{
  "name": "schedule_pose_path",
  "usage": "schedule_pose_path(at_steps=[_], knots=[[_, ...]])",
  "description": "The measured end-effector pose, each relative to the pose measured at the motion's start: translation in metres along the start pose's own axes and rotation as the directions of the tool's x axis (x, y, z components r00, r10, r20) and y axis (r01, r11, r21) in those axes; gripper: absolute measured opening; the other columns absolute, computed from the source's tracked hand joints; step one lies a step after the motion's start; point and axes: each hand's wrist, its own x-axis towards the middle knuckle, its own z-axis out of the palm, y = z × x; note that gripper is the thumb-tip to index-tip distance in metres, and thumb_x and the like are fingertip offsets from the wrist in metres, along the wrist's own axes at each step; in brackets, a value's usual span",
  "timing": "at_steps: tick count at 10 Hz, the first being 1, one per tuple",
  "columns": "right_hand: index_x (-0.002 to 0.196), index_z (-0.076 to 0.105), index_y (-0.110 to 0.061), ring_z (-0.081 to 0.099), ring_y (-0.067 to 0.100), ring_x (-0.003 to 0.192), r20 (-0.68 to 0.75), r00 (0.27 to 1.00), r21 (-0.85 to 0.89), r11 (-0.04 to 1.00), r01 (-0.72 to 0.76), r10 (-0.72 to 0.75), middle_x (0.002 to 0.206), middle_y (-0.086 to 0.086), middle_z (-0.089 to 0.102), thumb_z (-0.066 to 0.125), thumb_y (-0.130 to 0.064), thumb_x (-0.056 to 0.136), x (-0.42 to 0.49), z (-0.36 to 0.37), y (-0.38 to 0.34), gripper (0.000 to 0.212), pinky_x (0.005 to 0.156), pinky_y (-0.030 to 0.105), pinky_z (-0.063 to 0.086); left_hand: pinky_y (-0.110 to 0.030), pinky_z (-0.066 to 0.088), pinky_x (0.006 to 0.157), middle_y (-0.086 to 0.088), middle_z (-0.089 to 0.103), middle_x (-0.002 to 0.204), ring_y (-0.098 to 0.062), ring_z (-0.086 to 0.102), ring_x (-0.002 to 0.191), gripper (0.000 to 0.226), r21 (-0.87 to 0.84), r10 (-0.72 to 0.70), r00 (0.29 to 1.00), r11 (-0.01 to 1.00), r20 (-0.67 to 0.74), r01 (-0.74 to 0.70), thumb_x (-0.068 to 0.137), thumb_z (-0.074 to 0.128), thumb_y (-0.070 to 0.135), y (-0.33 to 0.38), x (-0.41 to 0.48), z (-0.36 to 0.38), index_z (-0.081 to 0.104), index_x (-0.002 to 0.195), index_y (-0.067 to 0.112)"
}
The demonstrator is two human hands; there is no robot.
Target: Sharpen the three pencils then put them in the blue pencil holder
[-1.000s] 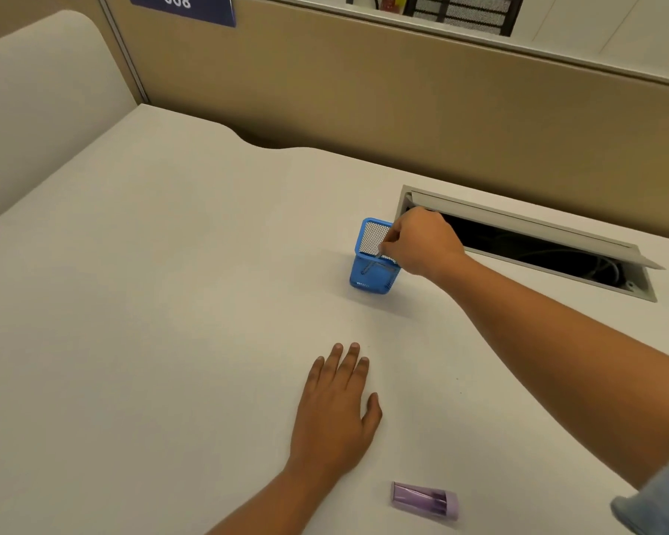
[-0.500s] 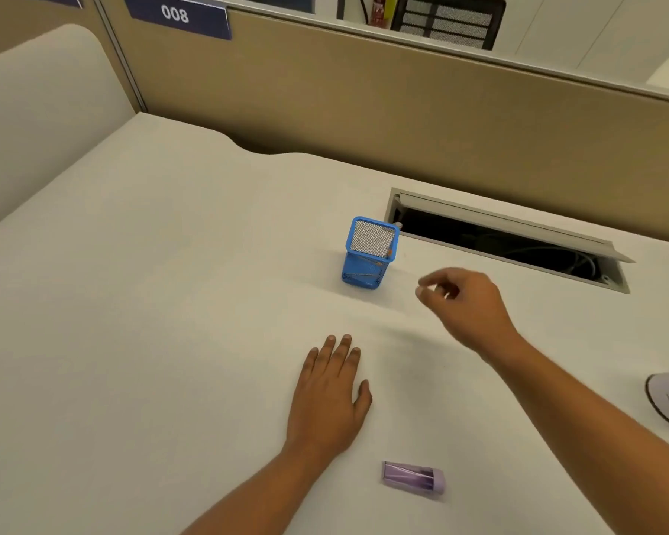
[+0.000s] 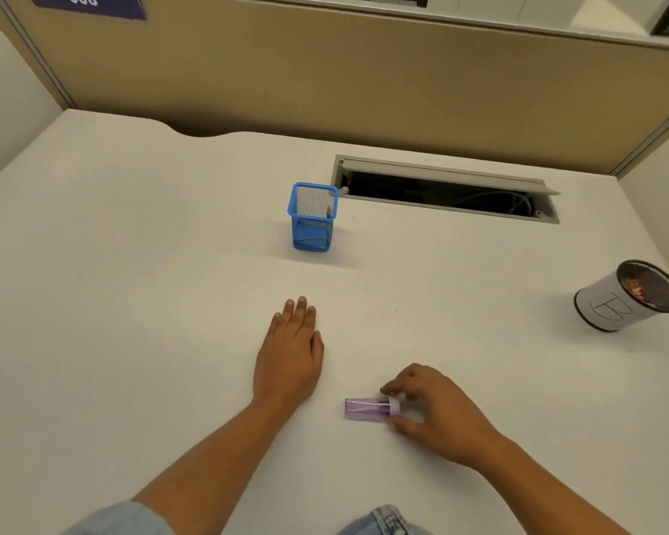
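Head view: blue pencil holder [image 3: 313,218] stands upright mid-desk, just beside the open cable slot [image 3: 447,189]. At least one pencil end [image 3: 329,211] shows at its rim; the count inside cannot be told. Purple sharpener [image 3: 370,408] lies on its side near the front edge. Right hand [image 3: 437,409] curls around its cap end, thumb and fingers touching it. Left hand [image 3: 291,353] lies flat, fingers together. Judged: at least one pencil is stowed; any left probably sit in the white cup [image 3: 626,297] far right.
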Motion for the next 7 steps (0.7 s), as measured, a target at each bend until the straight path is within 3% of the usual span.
schedule_pose_path(at_steps=[4, 5, 6, 7], knots=[[0.109, 0.068, -0.031, 0.058, 0.006, 0.094, -0.146, 0.986, 0.046, 0.996, -0.075, 0.080, 0.100, -0.015, 0.063, 0.068, -0.031, 0.080, 0.000, 0.004, 0.014, 0.029, 0.084, 0.032, 0.052, -0.038, 0.018, 0.122, -0.006, 0.032, 0.157, -0.022, 0.023, 0.148, 0.055, 0.028, -0.003, 1.000, 1.000, 0.020, 0.003, 0.095, 0.029, 0.031, 0.002, -0.001, 0.001, 0.038, 0.146, 0.011], [0.115, 0.066, -0.030, 0.058, 0.007, 0.096, -0.140, 0.985, 0.041, 0.994, -0.098, 0.103, 0.104, -0.013, 0.062, 0.069, -0.033, 0.080, 0.000, 0.005, 0.014, 0.035, 0.087, 0.032, 0.052, -0.038, 0.018, 0.122, -0.007, 0.031, 0.157, -0.023, 0.023, 0.148, 0.053, 0.015, 0.003, 1.000, 1.000, 0.020, -0.003, 0.097, 0.032, 0.029, 0.002, 0.000, 0.000, 0.038, 0.146, 0.011], [0.123, 0.062, -0.028, 0.053, 0.009, 0.108, -0.182, 0.979, -0.003, 0.995, -0.099, 0.097, 0.114, -0.011, 0.059, 0.071, -0.038, 0.080, -0.005, 0.009, 0.015, 0.045, 0.092, 0.024, 0.046, -0.039, 0.019, 0.121, -0.008, 0.032, 0.157, -0.024, 0.024, 0.147, 0.052, 0.020, 0.023, 1.000, 1.000, -0.008, -0.023, 0.097, 0.032, 0.028, -0.001, -0.001, 0.002, 0.039, 0.146, 0.010], [0.126, 0.061, -0.025, 0.048, 0.007, 0.118, -0.284, 0.953, 0.013, 0.994, -0.104, 0.103, 0.123, -0.010, 0.057, 0.065, -0.050, 0.082, -0.010, 0.012, 0.015, 0.051, 0.099, 0.023, 0.041, -0.039, 0.018, 0.122, -0.008, 0.032, 0.157, -0.024, 0.024, 0.147, 0.051, 0.026, -0.001, 1.000, 1.000, -0.001, 0.001, 0.099, 0.031, 0.027, 0.000, 0.000, 0.002, 0.038, 0.146, 0.010]])
